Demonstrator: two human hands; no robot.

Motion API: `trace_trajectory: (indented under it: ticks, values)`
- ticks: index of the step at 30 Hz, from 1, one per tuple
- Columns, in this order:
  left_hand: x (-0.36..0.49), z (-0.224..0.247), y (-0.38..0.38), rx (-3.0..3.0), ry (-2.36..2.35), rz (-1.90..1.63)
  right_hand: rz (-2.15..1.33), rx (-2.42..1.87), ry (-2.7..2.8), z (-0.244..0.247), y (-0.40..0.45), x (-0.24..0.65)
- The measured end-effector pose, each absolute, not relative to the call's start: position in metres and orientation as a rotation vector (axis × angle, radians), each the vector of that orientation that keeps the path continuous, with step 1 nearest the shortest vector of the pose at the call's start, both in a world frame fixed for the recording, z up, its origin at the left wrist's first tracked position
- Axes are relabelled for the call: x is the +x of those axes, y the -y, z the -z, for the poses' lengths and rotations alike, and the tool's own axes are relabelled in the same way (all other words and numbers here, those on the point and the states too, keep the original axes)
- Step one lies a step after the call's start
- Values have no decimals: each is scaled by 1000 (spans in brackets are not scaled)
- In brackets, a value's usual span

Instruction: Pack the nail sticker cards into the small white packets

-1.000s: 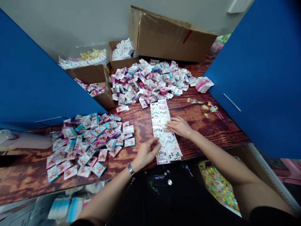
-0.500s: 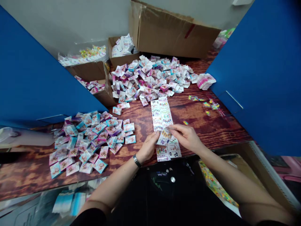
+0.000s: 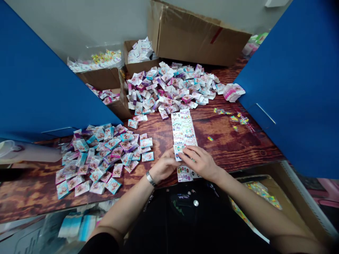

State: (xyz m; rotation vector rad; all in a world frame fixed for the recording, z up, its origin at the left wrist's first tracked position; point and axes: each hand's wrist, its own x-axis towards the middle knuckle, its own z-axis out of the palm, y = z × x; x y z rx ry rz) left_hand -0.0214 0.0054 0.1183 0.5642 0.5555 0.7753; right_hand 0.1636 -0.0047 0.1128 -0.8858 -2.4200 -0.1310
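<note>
The left hand point(image 3: 166, 165) is curled shut on a small card point(image 3: 177, 153) with bright dots, close to the middle of the front edge of the worktop point(image 3: 227, 141). The right hand point(image 3: 201, 163) has its fingers laid out over the same card, but I cannot tell if it is pinching it, because its thumb is hidden. Under and past the hands, two long rows of dotted cards point(image 3: 183, 130) lie side by side, going from the front edge toward the back. A big heap of little boxes point(image 3: 172, 86), lots with their flaps up, sits at the back, in front of a large brown box point(image 3: 198, 37). A second pile of little boxes point(image 3: 103, 155) is on the left side, near the front edge. On the right side are some tiny shiny packets point(image 3: 243, 120), and one more bright packet point(image 3: 210, 138) lies nearer the rows.
</note>
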Motion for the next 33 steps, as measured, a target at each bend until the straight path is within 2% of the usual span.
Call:
trace_trajectory:
  ticks: [4, 6, 8, 11, 16, 20, 24, 33]
  values:
    - [-28, -115, -2, 734, -648, -742, -310, -959, 2303, -114, -2, 165]
    - [-30, -112, -2, 970, -716, -706, -563, -1059, 2193, -118, -6, 165]
    - [-30, -109, -3, 1228, -791, -649, -671, -1178, 2090, -120, -7, 162]
    - [-27, -103, -5, 1404, -883, -629, -661, -1249, 2075, -117, -5, 156]
    - [-20, -90, -4, 1206, -910, -629, -651, -1334, 2109, -101, -8, 172]
    - [-21, -87, -3, 1041, -972, -641, -540, -1853, 1824, -80, -30, 224]
    - [-23, -87, -5, 1004, -986, -631, -425, -2274, 1908, -59, -52, 264]
    - [-24, -86, -16, 1166, -1020, -735, -457, -2363, 2065, -48, -73, 273]
